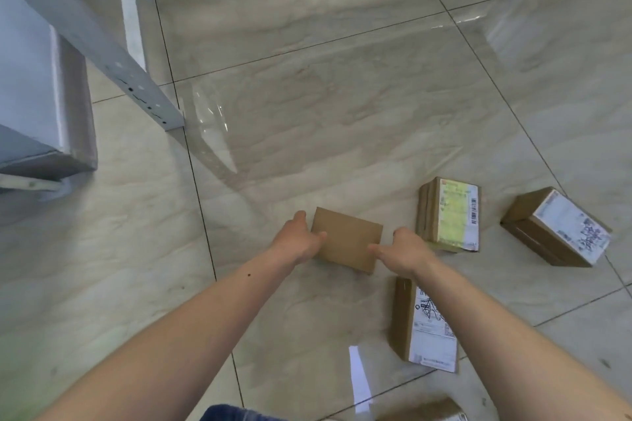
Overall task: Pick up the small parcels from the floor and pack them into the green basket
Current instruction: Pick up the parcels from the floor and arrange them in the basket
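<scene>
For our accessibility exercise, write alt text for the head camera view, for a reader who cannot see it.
Two bare hands, left hand and right hand, grip opposite sides of a plain brown cardboard parcel on a glossy beige tiled floor. Three more labelled cardboard parcels lie to the right: one yellow-labelled, two white-labelled. No green basket is in view.

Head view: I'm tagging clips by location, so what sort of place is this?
Probably a parcel storeroom or sorting area: small brown cardboard parcels with printed shipping labels lie on the glossy beige tiled floor, beside a grey perforated metal shelving upright.
</scene>
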A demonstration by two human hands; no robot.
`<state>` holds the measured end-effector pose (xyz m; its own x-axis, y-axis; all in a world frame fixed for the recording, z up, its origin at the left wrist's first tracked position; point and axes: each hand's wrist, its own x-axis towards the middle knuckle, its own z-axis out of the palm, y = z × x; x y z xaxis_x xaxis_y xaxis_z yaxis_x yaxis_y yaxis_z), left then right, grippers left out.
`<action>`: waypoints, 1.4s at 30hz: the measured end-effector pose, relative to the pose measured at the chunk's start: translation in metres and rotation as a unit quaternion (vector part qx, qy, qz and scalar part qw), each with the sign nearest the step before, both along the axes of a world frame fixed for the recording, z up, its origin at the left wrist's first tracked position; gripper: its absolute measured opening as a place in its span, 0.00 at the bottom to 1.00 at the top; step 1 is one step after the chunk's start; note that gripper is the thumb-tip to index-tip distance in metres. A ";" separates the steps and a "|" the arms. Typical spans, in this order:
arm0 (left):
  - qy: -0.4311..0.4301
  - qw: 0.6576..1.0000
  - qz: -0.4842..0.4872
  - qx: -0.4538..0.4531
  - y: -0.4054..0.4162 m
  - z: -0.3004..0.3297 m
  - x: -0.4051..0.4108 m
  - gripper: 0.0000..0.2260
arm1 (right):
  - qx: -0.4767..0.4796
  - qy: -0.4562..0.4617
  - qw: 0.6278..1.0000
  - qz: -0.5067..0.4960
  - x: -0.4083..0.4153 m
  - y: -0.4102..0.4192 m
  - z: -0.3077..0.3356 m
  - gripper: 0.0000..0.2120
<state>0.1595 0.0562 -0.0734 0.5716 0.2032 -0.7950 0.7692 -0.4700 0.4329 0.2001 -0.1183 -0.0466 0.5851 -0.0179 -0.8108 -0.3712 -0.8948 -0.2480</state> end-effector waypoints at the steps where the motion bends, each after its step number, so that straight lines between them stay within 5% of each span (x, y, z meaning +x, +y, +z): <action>1: 0.001 1.000 0.001 0.001 -0.001 -0.007 0.002 0.31 | -0.005 0.007 1.000 0.005 0.001 0.000 -0.007 0.26; 8: -0.009 0.998 0.042 -0.043 0.000 -0.040 0.008 0.28 | 0.037 0.010 0.999 -0.024 0.006 0.003 -0.049 0.19; 16: -0.051 0.991 0.103 -0.067 0.007 0.006 0.008 0.25 | 0.075 -0.049 0.995 -0.047 0.014 0.018 0.000 0.12; 22: -0.083 0.975 0.183 -0.091 0.026 0.119 -0.017 0.31 | 0.141 -0.073 0.987 -0.023 0.003 0.038 0.115 0.16; 33: -0.120 0.947 0.253 -0.155 0.060 0.381 -0.080 0.23 | 0.180 -0.157 0.971 -0.009 -0.037 0.079 0.384 0.22; 42: -0.162 0.856 0.398 -0.288 0.079 0.514 -0.156 0.37 | 0.215 -0.212 0.953 0.002 -0.098 0.101 0.520 0.25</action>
<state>0.0036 0.1356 0.4410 0.6439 0.2589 -0.7200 0.5422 0.5095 0.6681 0.1022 -0.0172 0.4737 0.8614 0.2658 -0.4329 -0.1529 -0.6770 -0.7199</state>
